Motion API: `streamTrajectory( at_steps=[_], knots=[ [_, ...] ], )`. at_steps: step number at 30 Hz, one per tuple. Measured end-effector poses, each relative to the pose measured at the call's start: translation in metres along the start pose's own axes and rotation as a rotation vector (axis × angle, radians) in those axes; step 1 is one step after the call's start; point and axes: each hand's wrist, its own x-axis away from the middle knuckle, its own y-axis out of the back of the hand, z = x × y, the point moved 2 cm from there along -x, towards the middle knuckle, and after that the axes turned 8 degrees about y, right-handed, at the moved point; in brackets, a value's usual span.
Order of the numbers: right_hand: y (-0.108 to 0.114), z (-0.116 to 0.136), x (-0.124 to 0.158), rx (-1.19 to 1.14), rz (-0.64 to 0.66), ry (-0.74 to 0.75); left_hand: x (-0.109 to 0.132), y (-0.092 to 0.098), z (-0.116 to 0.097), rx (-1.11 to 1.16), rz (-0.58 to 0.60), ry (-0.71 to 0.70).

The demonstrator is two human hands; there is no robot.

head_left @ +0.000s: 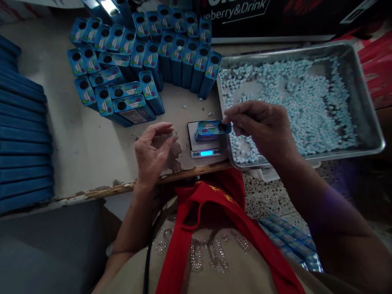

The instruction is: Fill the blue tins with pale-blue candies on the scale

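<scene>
A blue candy box (208, 130) with a round dark hole at one end rests on a small digital scale (196, 148) whose display glows blue. My right hand (260, 124) is over the tray's near-left edge, its fingers pinched together at the hole end of that box. Whatever is between those fingertips is hidden. To the left of the scale, my left hand (153, 149) hovers over the table edge with thumb and fingers apart, holding nothing. Right of the scale, a metal tray (375, 122) holds a mass of small pale blue candies (315, 110).
Several upright blue boxes (180, 61) with holes on top crowd the back of the table (58, 102). Blue boxes (24, 147) are stacked at far left. A black carton (290, 20) stands behind the tray. A few loose candies (210, 113) lie near the scale.
</scene>
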Motion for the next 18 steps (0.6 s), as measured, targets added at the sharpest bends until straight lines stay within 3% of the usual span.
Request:
streamTrajectory(
  at_steps=[13,16,18],
  knots=[
    [-0.004,-0.001,-0.001,0.044,0.049,-0.079,-0.001,-0.026,-0.005,0.001,0.116,0.003],
    [-0.002,0.000,-0.001,0.062,0.081,-0.105,-0.008,-0.034,-0.009,-0.061,0.141,-0.077],
    [0.006,0.000,-0.001,0.047,0.017,-0.089,-0.015,-0.048,-0.016,-0.166,0.170,-0.181]
  ],
)
